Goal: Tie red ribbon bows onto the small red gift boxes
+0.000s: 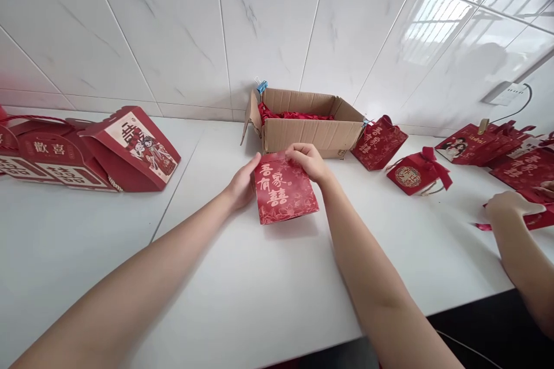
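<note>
A red paper gift bag (288,193) with pale gold lettering is held tilted over the white table, its printed face toward me. My left hand (243,183) grips its left side, thumb on the front edge and the other fingers hidden behind. At the upper right edge, my right hand (309,160) pinches the bag with curled fingers. The far end of the bag is partly covered by this hand. Just beyond the bag stands an open cardboard box (309,134) with red ribbon (296,116) inside.
Red gift boxes (141,147) line the left. To the right stand a red bag (380,143), a small box with a bow (411,173) and more red bags (470,147). A co-worker's hand (513,206) reaches in at far right. A tiled wall (268,23) rises behind the table (242,300).
</note>
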Demonstrator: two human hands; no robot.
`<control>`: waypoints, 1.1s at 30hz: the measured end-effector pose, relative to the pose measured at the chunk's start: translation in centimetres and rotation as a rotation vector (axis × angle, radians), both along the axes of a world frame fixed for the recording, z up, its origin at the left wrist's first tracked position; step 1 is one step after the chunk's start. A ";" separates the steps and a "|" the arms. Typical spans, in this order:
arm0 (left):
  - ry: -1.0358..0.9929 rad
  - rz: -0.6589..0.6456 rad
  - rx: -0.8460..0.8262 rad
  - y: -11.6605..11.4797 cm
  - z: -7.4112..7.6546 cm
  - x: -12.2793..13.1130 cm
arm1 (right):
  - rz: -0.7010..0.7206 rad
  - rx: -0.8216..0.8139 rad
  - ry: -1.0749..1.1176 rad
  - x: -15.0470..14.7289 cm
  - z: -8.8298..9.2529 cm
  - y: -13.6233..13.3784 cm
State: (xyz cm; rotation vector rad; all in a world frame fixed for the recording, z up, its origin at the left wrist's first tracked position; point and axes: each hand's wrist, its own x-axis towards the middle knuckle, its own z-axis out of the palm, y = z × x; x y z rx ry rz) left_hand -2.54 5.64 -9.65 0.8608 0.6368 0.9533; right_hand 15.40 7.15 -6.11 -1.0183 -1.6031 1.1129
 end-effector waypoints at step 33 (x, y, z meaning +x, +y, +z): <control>0.248 0.052 0.078 -0.2 -1.3 0.4 | 0.241 -0.097 -0.997 -1.6 5.3 3.9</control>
